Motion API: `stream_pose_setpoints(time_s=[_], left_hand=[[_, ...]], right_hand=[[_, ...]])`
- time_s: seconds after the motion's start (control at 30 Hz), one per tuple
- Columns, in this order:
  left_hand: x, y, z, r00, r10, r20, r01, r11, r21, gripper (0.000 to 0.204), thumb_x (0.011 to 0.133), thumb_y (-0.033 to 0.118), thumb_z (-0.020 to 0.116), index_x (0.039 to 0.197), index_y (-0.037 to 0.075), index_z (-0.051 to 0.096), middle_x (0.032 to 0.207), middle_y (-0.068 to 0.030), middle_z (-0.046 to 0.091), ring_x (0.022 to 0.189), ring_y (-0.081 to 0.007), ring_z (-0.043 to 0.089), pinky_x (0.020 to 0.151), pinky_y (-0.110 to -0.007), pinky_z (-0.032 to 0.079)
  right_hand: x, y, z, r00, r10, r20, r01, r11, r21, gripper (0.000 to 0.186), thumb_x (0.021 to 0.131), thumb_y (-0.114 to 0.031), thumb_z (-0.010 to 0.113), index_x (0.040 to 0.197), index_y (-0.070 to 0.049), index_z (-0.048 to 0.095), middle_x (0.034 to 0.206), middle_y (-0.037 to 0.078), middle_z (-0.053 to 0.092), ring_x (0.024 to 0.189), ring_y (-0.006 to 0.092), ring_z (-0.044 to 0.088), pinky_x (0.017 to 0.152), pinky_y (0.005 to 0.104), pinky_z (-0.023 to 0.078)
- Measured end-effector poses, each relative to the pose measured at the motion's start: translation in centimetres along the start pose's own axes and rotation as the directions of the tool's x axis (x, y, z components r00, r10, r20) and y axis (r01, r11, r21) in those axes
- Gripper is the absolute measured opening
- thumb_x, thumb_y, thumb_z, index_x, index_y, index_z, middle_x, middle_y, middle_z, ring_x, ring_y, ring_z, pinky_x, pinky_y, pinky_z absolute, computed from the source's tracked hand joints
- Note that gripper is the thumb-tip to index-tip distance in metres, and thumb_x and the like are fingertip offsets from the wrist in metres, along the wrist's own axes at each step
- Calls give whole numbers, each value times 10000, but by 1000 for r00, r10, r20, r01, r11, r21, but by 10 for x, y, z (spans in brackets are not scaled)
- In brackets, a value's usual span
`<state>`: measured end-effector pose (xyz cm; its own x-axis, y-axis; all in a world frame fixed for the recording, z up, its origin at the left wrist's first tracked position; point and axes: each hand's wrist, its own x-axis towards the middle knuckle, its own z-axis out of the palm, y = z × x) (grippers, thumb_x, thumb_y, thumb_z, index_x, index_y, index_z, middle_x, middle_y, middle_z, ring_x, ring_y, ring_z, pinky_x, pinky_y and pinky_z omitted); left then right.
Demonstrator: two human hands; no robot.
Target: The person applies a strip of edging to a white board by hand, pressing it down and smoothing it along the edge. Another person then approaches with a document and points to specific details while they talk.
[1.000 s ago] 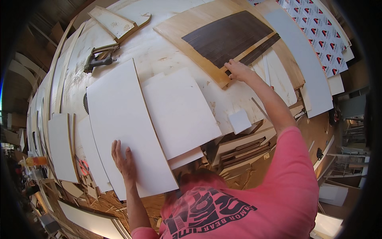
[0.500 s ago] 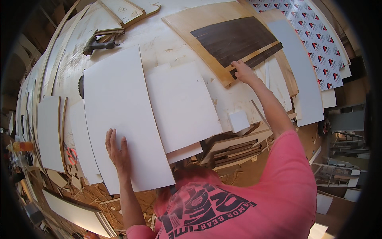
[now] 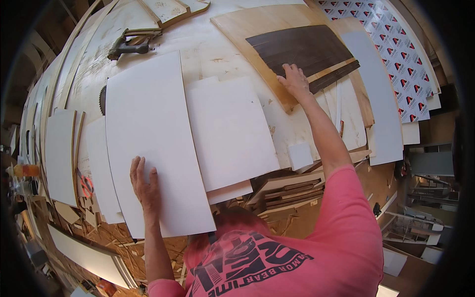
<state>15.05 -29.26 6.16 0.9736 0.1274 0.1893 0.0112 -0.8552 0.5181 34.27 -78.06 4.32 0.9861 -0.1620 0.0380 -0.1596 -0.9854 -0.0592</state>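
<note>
Now, left hand (image 3: pixel 146 190): palm down on the large white panel (image 3: pixel 153 123), thumb set apart from the fingers, pinching nothing.
Right hand (image 3: pixel 296 81): at the near left end of the dark brown sheet (image 3: pixel 307 47), fingers slightly parted and bent over its lower edge; how firmly it presses, I cannot tell.
Dark brown sheet: lying on the tan board (image 3: pixel 257 22) at the far right of the worktable (image 3: pixel 208 54), with a narrow dark strip (image 3: pixel 339 74) along its near side and a band of pale wood between the two.
Large white panel: left of centre, its near end close to the person's pink shirt (image 3: pixel 321 247), its right edge against or over a second white panel (image 3: pixel 232 128).
Saw blade: a toothed round blade (image 3: pixel 103 101) shows beside the large white panel's left edge.
Nail gun: a dark nail gun (image 3: pixel 132 45) lies beyond the large white panel's far end.
Small block: a small white block (image 3: pixel 300 156) sits just right of the second white panel.
Brown strips: stacked brown strips (image 3: pixel 292 194) lie below the table's near edge.
Far right: a patterned sheet (image 3: pixel 396 54) and, nearer, a pale grey panel (image 3: pixel 373 94).
</note>
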Motion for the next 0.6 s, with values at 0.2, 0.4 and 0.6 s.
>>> stream_pose_setpoints(time_s=[0.2,0.4,0.6], left_hand=[[-1,-1,1,1000,14,-7,-14,1000,-9,383,925,140,526,1290,35,479,1367,-142,437,1309,-297,371,1084,-418,327],[-1,-1,-1,1000,-2,11,1,999,36,384,925,147,524,1289,32,477,1373,-131,433,1320,-298,356,1092,-420,316],[1,-3,0,1000,-25,14,24,999,42,381,918,130,526,1283,27,483,1368,-133,441,1317,-299,362,1091,-418,317]], right_hand=[[28,-8,12,1000,-3,-20,3,1000,3,565,859,-387,603,1327,-112,445,1280,139,477,1181,348,465,980,438,416],[45,-15,16,999,-31,-26,32,999,17,591,837,-389,624,1340,-145,435,1317,111,452,1216,321,446,982,441,422],[55,-15,25,998,-60,-35,61,998,34,552,849,-350,615,1327,-136,439,1308,117,455,1206,327,455,977,442,427]])
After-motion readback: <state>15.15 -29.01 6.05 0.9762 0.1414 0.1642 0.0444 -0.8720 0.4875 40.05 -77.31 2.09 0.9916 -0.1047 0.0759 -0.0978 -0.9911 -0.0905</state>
